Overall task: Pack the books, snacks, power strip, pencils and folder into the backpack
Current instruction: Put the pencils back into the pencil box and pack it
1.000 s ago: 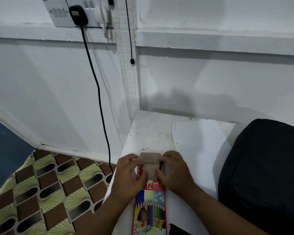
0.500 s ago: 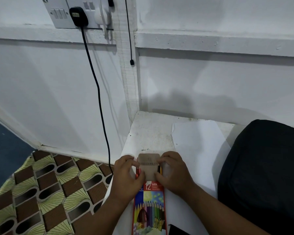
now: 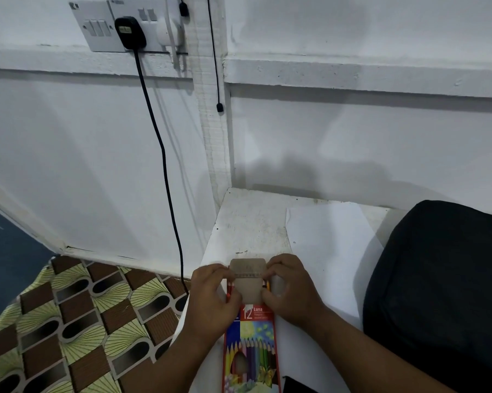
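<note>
Here, both hands, left (image 3: 210,293) and right (image 3: 288,290), pinching the pencil box (image 3: 250,344) flap (image 3: 248,279), backpack (image 3: 443,293) just beside.

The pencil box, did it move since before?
No. The pencil box lies in the same spot beside the white paper on the table. Both hands, left and right, stay at its flap.

Domestic room. White walls carried a socket plate (image 3: 117,29); a patterned cloth (image 3: 69,321) covered the floor.
</note>
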{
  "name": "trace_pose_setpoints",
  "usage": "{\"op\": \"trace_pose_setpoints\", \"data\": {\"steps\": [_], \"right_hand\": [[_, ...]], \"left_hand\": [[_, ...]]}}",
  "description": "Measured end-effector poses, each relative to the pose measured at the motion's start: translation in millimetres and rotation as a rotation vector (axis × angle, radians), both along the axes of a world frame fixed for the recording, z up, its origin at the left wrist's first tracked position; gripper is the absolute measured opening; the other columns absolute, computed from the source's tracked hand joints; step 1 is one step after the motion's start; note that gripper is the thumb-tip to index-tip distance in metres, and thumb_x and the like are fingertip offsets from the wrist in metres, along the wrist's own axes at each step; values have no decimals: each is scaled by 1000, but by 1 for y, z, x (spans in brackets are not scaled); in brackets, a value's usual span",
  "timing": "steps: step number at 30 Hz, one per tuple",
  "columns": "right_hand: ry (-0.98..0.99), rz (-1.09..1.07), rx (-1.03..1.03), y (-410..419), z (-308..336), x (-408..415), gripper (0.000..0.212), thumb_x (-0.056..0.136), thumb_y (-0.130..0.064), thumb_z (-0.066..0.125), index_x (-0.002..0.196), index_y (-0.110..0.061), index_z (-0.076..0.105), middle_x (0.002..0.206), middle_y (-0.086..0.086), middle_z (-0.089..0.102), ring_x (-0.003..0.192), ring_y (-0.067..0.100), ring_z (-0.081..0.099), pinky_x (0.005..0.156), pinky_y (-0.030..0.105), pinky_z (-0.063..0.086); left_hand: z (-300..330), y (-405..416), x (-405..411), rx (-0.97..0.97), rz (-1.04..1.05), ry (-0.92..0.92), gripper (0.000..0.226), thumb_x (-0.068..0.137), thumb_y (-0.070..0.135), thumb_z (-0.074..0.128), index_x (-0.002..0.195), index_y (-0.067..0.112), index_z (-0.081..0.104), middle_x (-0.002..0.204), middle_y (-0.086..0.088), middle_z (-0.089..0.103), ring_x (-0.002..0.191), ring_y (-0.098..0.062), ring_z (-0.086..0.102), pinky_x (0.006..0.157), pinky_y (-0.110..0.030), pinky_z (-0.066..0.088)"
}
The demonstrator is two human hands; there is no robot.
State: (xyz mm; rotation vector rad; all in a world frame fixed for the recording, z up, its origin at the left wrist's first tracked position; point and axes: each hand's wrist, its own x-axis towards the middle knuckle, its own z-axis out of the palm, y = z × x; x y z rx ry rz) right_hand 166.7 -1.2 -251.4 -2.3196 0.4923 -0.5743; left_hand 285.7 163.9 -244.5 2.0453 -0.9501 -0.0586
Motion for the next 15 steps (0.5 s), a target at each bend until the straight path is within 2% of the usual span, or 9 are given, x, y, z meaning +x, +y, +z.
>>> {"op": "trace_pose_setpoints", "data": {"steps": [4,6,8,10,12,13,15], "right_hand": [[45,36,26,-3,5,0,20,68,-33,70,83,-20,64,99,-8,58,99,4,50,87,8,37],[84,43,45,-6,8,0,27,67,-31,72,90,-20,63,101,-8,57,99,3,49,87,12,38],[135,32,87,-6,16,-2,34,70,-29,75,100,-20,61,105,-8,58,101,4,50,88,16,40],[176,27,137,-1,26,-6,40,77,-30,76,112,-21,59,112,-10,59,103,3,52,88,11,39],[178,-27,129,10,28,-14,46,82,-33,73,124,-22,55,121,-11,56,110,2,49,91,3,32],[170,-87,97,16,27,-19,48,84,-36,71,127,-21,54,125,-11,53,115,3,45,95,4,30],[187,-220,5,29,21,-31,50,85,-44,65,128,-20,57,129,-8,52,121,7,42,105,13,31]], "left_hand": [[3,-1,-2,2,28,-5,31,76,37,62,102,21,67,104,13,60,101,-4,48,90,-15,34],[0,-2,-3,22,92,10,42,75,34,67,113,17,64,110,11,55,105,-4,43,91,-25,38],[-4,-3,-3,42,144,8,47,76,36,67,117,14,62,114,6,55,108,-7,42,94,-29,38],[-7,-4,-2,62,152,-27,40,79,41,63,107,13,62,108,1,58,104,-16,48,92,-25,34],[-7,-5,-1,69,152,-53,32,81,43,57,95,15,62,97,1,59,92,-19,53,86,-20,28],[-5,-5,-1,71,156,-51,31,80,44,55,91,16,62,93,2,58,88,-19,53,83,-19,26],[-4,-4,-1,75,156,-56,33,80,44,53,86,14,65,94,0,59,90,-21,54,84,-18,25]]}}
